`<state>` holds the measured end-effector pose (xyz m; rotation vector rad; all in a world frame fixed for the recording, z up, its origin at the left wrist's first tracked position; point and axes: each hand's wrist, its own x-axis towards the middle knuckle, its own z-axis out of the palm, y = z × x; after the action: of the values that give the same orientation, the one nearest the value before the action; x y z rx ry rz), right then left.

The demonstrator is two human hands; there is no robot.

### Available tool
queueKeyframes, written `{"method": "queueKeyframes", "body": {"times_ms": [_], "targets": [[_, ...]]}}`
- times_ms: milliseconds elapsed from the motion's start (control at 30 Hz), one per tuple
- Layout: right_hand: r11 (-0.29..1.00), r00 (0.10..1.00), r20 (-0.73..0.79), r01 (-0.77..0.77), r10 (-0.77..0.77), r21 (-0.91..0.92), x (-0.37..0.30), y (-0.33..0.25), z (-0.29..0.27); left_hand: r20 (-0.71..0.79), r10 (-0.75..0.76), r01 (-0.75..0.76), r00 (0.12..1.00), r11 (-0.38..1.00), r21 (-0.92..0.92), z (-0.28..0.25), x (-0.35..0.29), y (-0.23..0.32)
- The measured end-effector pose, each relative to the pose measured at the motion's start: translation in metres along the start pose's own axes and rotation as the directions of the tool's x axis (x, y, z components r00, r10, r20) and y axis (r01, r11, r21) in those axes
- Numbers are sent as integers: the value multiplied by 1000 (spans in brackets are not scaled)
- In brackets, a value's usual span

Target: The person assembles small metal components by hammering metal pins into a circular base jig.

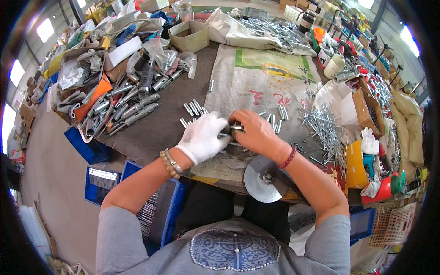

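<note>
My left hand (205,137), in a white glove, is over the middle of the workbench with its fingers curled inward. What lies in those fingers is mostly hidden. Facing it closely, my bare right hand (260,132) pinches a short metal sleeve (237,127) between thumb and fingers. Just beyond the glove, several short shiny metal sleeves (195,108) lie in a loose cluster. More metal sleeves (283,112) rest past my right hand. A few pieces lie under and between the hands, partly covered by them.
Thin metal rods (326,133) are heaped to the right. A round metal disc (262,180) sits at the bench's near edge. On the left are piled metal tubes and tools (133,103), with an open cardboard box (189,36) behind. Blue bins (169,206) stand below the bench.
</note>
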<state>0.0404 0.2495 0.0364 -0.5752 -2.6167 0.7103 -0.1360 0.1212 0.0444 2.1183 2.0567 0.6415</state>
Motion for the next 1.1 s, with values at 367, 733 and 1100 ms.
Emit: {"method": "queueKeyframes", "body": {"times_ms": [367, 733, 1100], "targets": [[996, 1000, 9, -11, 12, -89, 55, -13, -15, -470, -123, 106, 874, 992, -62, -20, -78, -35], [997, 988, 142, -55, 62, -49, 188, 18, 58, -483, -390, 360, 784, 919, -158, -9, -84, -46], [968, 956, 290, 107, -38, -228, 107, -62, 50, -437, -301, 304, 848, 950, -64, -8, -82, -52]]}}
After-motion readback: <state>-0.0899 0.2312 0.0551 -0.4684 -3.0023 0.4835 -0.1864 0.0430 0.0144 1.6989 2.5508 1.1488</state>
